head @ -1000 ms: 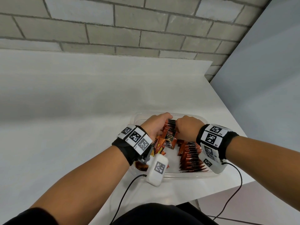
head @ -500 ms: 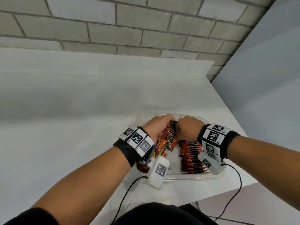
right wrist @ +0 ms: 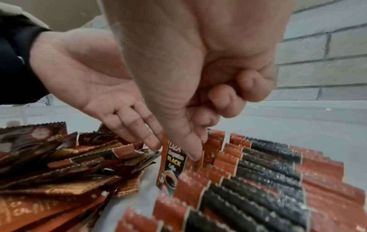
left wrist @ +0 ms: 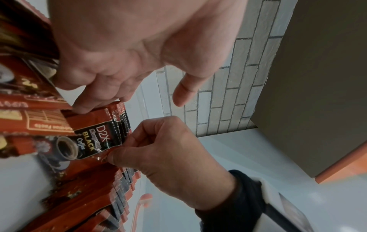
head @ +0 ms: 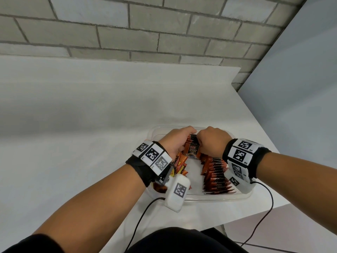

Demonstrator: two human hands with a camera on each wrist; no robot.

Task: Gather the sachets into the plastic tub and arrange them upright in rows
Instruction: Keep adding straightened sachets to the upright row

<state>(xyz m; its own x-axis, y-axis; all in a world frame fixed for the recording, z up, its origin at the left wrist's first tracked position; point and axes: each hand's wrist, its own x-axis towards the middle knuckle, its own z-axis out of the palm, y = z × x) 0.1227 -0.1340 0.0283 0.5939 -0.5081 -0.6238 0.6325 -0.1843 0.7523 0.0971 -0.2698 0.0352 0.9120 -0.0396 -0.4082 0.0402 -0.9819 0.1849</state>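
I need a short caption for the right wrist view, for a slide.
Right hand pinches an upright sachet beside the standing row; left hand touches the loose pile.

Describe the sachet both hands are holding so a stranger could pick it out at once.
Find the clear plastic tub at the white table's near corner. Between the left hand and right hand stands one sachet. Only it faces you, showing "D2X Black Coffee"; its neighbours show just edges.

Front sachet: showing "D2X", "BLACK", "Coffee"; the script line between is reading unclear.
Right wrist band: showing "R3" and "R4".
Loose sachets: showing blurred, unreadable print.
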